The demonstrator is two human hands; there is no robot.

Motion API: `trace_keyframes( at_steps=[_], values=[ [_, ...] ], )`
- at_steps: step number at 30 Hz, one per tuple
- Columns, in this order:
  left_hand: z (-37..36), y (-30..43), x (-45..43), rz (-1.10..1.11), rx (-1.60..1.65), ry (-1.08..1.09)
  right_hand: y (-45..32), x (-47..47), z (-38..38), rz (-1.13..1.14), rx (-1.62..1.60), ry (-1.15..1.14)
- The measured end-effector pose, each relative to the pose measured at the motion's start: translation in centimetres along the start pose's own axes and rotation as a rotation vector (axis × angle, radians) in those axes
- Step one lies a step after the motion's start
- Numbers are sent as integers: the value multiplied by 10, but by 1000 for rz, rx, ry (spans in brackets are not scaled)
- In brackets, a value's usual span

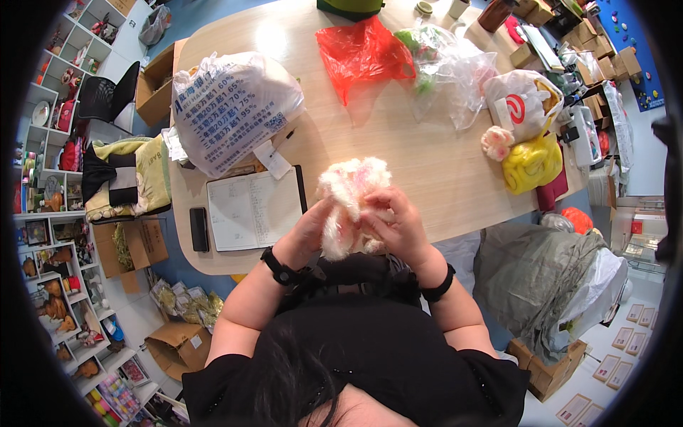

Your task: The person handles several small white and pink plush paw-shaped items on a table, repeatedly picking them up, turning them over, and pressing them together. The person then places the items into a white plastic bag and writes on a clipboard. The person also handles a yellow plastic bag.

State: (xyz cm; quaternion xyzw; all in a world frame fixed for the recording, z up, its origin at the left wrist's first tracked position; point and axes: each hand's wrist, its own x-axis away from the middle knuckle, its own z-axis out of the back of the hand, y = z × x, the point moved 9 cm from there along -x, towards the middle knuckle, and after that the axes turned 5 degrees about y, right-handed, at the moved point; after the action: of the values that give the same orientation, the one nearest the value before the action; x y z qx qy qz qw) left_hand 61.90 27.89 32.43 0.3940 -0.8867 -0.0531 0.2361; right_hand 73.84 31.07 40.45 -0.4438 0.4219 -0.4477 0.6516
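A fluffy cream-and-pink piece (349, 184), perhaps of plush yarn, is held up in front of my chest at the table's near edge. My left hand (309, 229) grips it from the left side, partly hidden behind the fluff. On the right, my right hand (394, 221) pinches it with thumb and bent fingers. A long pale fluffy part hangs down between the hands. Both wrists wear black bands. A similar small cream-and-pink fluffy piece (497, 143) lies at the table's right side, beside a yellow bundle (533, 163) in plastic.
On the wooden table (363, 133) are an open notebook (256, 213), a black phone (199, 229), a pen (285, 140), a full printed plastic bag (235, 107), a red plastic bag (363, 56), clear bags (456, 69) and a white bag (525, 96). A grey covered pile (533, 277) stands to the right.
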Motion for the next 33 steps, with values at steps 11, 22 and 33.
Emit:
trace_keyframes(
  at_steps=[11,22,33],
  values=[
    [-18,4,10,79,-386,110,-13,-11,17,94,48,2],
    [-41,11,26,18,-262,128,-52,-3,11,429,330,-30],
    [-30,-31,16,335,-213,-172,-29,-17,16,184,231,128]
  ],
)
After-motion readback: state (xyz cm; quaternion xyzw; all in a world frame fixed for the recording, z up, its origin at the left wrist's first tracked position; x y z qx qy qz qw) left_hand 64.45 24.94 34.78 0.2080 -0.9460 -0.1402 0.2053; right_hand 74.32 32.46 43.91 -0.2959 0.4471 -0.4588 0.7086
